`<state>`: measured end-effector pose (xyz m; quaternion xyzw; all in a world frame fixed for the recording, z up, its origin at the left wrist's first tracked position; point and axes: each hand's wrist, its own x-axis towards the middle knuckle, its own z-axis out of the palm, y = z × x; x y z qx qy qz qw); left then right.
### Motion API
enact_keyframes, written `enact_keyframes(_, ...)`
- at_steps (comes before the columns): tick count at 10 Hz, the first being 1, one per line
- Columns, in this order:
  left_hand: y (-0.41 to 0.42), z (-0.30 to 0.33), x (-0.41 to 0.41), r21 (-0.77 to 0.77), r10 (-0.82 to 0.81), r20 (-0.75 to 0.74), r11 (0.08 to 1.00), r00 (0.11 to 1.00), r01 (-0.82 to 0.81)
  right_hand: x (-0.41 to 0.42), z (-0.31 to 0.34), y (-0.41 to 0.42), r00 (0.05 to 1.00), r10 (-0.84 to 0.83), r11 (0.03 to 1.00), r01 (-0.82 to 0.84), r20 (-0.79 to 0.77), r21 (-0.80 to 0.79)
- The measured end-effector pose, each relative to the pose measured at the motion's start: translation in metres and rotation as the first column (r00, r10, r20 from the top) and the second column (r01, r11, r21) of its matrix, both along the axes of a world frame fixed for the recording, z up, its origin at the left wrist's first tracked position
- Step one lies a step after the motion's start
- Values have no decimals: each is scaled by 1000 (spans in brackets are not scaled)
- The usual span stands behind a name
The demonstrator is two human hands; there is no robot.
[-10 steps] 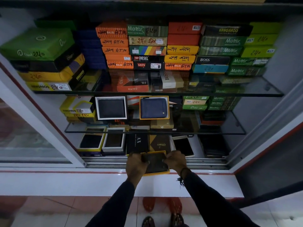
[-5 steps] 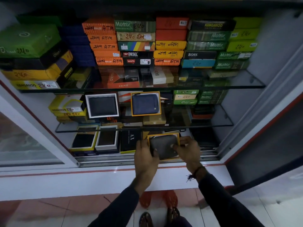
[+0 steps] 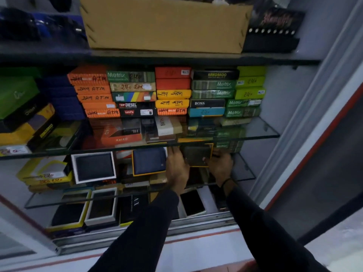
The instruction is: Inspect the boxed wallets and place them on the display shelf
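Note:
Both my hands hold a dark wallet in a yellow-rimmed open box (image 3: 197,156), tilted upright on the middle glass shelf (image 3: 242,174), under the upper glass shelf. My left hand (image 3: 176,169) grips its left edge and my right hand (image 3: 221,167) grips its right edge. Just left of it leans a blue wallet in a yellow box (image 3: 149,160). Further left stands a black wallet in a white box (image 3: 94,166). On the bottom shelf lie two more open boxed wallets, one in a yellow box (image 3: 68,212) and one in a white box (image 3: 102,208).
Stacks of closed wallet boxes (image 3: 167,91) fill the upper glass shelf (image 3: 261,132). A cardboard carton (image 3: 163,24) sits on the top shelf. Green and yellow boxes (image 3: 21,107) pile at the left. A phone (image 3: 193,203) lies on the bottom shelf. The cabinet frame (image 3: 306,118) runs along the right.
Both hands raised the yellow-boxed wallet from below the bottom shelf's front up onto the middle glass shelf, right of the blue wallet. The view tilted upward.

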<state>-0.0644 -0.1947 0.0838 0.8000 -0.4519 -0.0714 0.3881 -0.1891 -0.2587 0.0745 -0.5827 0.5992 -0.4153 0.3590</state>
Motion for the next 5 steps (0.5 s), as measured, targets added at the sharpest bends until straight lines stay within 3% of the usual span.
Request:
enact_keyframes(1, -9, -13, 0, -31, -11, -28, 999, 1000, 10, 4, -8, -9, 997, 51, 998, -53, 63, 27)
enact_keyframes(2, -1, -17, -1, -77, -29, 3, 997, 1000, 29, 0, -5, -4, 999, 30, 999, -29, 23, -12)
enact_keyframes(4, 69, -1, 2, -147, -162, 164, 971, 973, 186, -14, 11, 60, 974, -2, 954, -65, -224, -292)
enact_keyframes(5, 109, 23, 9, -234, -192, 313, 934, 930, 272, -13, 40, 91, 966, 45, 853, -171, -256, -494)
